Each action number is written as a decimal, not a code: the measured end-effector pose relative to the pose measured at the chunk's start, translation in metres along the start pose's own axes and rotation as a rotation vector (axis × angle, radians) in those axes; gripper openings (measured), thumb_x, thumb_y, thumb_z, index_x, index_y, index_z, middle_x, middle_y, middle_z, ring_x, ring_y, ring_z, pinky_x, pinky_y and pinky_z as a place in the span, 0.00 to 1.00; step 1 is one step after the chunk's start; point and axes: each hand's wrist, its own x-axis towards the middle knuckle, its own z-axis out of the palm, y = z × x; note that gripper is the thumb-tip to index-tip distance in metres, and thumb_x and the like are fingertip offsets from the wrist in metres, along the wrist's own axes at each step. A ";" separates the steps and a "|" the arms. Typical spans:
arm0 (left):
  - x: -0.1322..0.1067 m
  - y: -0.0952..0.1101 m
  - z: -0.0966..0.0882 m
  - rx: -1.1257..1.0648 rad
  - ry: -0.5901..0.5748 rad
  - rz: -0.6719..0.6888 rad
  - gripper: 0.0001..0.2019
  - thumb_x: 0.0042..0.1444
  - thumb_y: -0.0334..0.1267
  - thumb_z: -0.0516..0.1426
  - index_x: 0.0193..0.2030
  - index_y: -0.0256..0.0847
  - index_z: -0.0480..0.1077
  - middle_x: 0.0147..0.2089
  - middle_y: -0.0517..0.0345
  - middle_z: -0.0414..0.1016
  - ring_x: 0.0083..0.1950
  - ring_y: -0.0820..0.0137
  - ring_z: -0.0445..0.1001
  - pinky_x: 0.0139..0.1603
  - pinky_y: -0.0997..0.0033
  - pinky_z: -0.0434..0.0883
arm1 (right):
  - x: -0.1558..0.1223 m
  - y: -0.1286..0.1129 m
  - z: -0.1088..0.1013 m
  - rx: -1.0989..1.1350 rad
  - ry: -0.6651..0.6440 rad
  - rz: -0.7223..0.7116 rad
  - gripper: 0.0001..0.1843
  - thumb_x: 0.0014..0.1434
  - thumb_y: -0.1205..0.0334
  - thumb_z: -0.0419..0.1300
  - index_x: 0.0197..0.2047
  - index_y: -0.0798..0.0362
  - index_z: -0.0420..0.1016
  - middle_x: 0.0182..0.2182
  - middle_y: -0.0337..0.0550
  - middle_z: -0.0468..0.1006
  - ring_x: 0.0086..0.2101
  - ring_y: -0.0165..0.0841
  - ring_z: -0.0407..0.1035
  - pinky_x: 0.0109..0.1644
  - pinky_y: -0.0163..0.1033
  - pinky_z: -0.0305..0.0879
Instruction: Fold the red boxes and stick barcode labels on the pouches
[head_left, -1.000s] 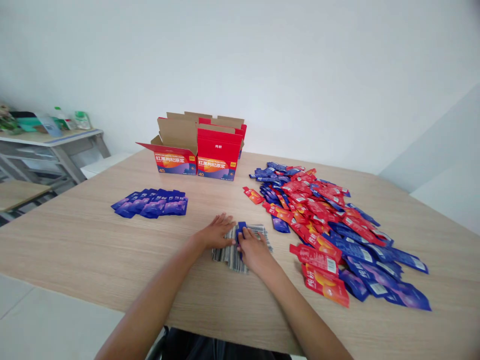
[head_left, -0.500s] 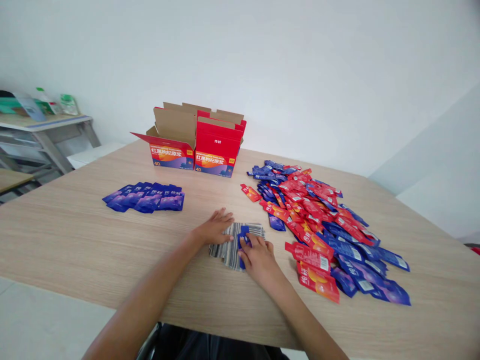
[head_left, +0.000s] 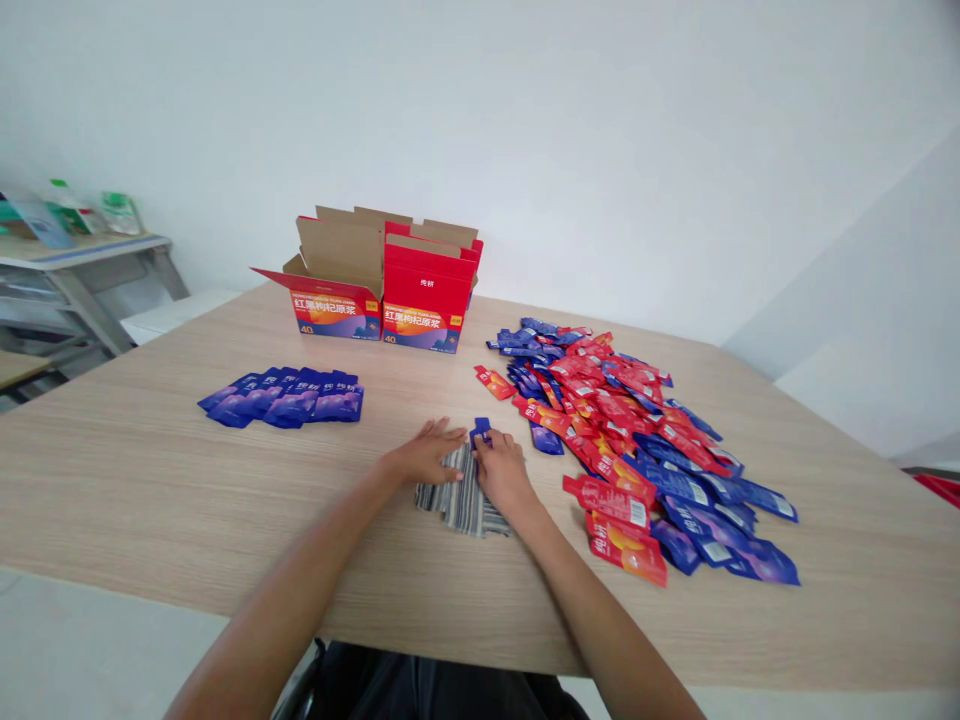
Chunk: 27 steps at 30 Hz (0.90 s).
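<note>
A grey-striped piece (head_left: 466, 500), perhaps cloth, lies on the table in front of me with uneven edges. My left hand (head_left: 427, 455) rests on its left side, fingers spread and thumb lying on the stripes. A blue pouch (head_left: 481, 428) lies at the far edge of the stripes, its narrow spout end pointing away from me. Over the pouch's lower part is my right hand (head_left: 506, 470), its fingers closed on it and hiding most of it.
Several blue pouches (head_left: 285, 395) lie overlapped in a row at the left. Red pouches (head_left: 619, 480) and blue pouches (head_left: 682, 485) are heaped at the right. Two printed cartons, a left one (head_left: 337, 315) and a right one (head_left: 424, 290), stand with flaps up at the back.
My right hand has slid the blue pouch away from me, from the middle of the stripes to their far edge. My left hand has stayed on the left side.
</note>
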 end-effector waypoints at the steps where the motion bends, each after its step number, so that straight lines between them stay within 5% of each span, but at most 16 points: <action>1: 0.000 -0.001 0.001 -0.001 0.004 0.003 0.41 0.59 0.54 0.58 0.75 0.43 0.51 0.78 0.49 0.45 0.78 0.46 0.34 0.75 0.44 0.37 | -0.007 0.004 0.003 0.063 0.041 -0.035 0.20 0.70 0.64 0.48 0.59 0.57 0.74 0.56 0.57 0.72 0.54 0.45 0.64 0.58 0.48 0.60; 4: 0.001 -0.004 0.004 -0.012 0.023 0.008 0.41 0.59 0.56 0.58 0.75 0.43 0.52 0.78 0.48 0.46 0.78 0.46 0.34 0.75 0.45 0.38 | -0.026 0.014 0.007 0.304 0.106 -0.170 0.18 0.68 0.62 0.53 0.56 0.56 0.77 0.53 0.53 0.75 0.54 0.41 0.66 0.61 0.45 0.60; 7: 0.002 -0.008 0.007 -0.043 0.044 0.000 0.44 0.57 0.56 0.59 0.75 0.39 0.50 0.78 0.44 0.45 0.79 0.48 0.35 0.76 0.49 0.38 | -0.034 0.020 -0.001 0.464 0.032 -0.255 0.16 0.62 0.57 0.62 0.52 0.52 0.79 0.49 0.49 0.78 0.51 0.40 0.71 0.58 0.43 0.65; 12: 0.001 -0.017 0.004 -0.139 0.016 0.017 0.50 0.54 0.59 0.62 0.76 0.40 0.46 0.78 0.45 0.45 0.79 0.48 0.34 0.76 0.50 0.37 | -0.035 0.015 -0.018 0.437 -0.059 -0.242 0.30 0.47 0.48 0.75 0.50 0.53 0.78 0.49 0.51 0.79 0.50 0.45 0.72 0.57 0.47 0.66; 17: -0.003 -0.022 0.000 -0.187 -0.003 -0.021 0.54 0.49 0.66 0.63 0.76 0.40 0.49 0.78 0.44 0.44 0.79 0.48 0.34 0.76 0.50 0.40 | -0.035 0.023 -0.009 0.460 -0.089 -0.186 0.23 0.58 0.59 0.67 0.56 0.56 0.76 0.55 0.56 0.77 0.54 0.44 0.72 0.61 0.48 0.65; 21: -0.005 -0.018 -0.002 -0.182 -0.008 -0.040 0.56 0.48 0.65 0.64 0.76 0.37 0.47 0.78 0.41 0.43 0.79 0.49 0.33 0.76 0.53 0.39 | -0.031 0.032 0.014 0.411 0.004 -0.161 0.25 0.63 0.69 0.57 0.63 0.62 0.70 0.65 0.64 0.67 0.63 0.47 0.64 0.67 0.52 0.60; 27: -0.007 -0.016 0.000 -0.205 0.026 -0.083 0.58 0.47 0.61 0.67 0.77 0.38 0.44 0.78 0.40 0.41 0.79 0.47 0.35 0.76 0.51 0.43 | -0.032 0.025 0.021 0.608 0.058 -0.365 0.24 0.69 0.66 0.49 0.65 0.55 0.69 0.60 0.56 0.74 0.60 0.41 0.69 0.65 0.49 0.64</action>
